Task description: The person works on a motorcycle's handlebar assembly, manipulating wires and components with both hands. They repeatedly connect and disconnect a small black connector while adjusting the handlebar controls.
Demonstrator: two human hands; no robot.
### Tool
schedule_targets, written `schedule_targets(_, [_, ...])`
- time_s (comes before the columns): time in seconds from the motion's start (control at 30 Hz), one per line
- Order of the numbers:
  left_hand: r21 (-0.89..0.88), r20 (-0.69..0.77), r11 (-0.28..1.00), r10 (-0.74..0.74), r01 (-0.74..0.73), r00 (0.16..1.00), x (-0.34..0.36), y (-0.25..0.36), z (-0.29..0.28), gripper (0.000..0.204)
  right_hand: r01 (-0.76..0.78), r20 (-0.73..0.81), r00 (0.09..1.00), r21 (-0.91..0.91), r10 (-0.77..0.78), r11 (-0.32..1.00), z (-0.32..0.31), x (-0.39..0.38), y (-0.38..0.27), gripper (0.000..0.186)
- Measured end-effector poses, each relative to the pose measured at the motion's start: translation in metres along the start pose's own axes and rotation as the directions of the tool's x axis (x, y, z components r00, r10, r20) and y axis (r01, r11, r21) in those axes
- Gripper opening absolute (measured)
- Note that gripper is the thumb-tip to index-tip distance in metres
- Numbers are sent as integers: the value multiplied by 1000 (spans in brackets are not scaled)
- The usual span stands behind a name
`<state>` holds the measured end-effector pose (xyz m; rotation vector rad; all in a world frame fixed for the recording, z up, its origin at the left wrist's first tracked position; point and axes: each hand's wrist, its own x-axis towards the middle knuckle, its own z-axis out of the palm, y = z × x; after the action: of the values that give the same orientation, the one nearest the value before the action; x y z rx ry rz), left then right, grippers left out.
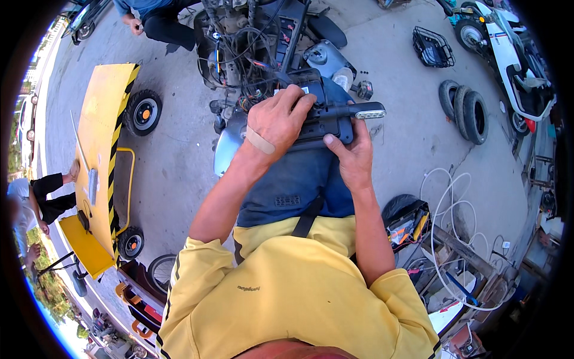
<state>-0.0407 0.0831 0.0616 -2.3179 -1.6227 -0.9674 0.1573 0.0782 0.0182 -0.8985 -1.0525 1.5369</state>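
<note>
A black plastic housing point(327, 128) lies across my lap, with an arm at its right end carrying a clear-lensed lamp point(367, 113). My right hand point(355, 157) grips the housing's near right edge, its thumb on top and the other fingers passing underneath. Over the housing's left part my left hand point(276, 122) is curled, fingers bent down and pressed together; what they pinch is hidden beneath them. A beige plaster point(260, 140) crosses that wrist. Thin coloured wires point(250, 99) bunch up just beyond the left hand.
Ahead stands a stripped vehicle front with tangled cables point(239, 45). At left is a yellow cart point(101, 113) with black wheels. Old tyres point(466, 110), a black basket point(433, 48) and a white scooter point(517, 66) stand right. Two people are nearby, one seated ahead point(170, 24).
</note>
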Motion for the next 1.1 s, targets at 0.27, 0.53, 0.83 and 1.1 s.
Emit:
schedule_targets(0.27, [-49, -107, 994, -105, 100, 989, 0, -9, -5, 31, -71, 16, 997, -113, 73, 991, -11, 2, 2, 85])
schedule_targets(0.53, [-637, 335, 311, -712, 705, 617, -35, 11, -37, 21, -116, 0, 993, -61, 117, 991, -9, 4, -3, 87])
schedule_targets(0.83, [-604, 367, 351, -675, 716, 640, -62, 56, -25, 29, -123, 16, 992, -54, 125, 991, -8, 2, -10, 87])
schedule_targets(1.1, [-556, 391, 416, -632, 719, 669, -75, 65, -29, 37, -128, 39, 991, -45, 129, 991, -11, 1, -11, 89])
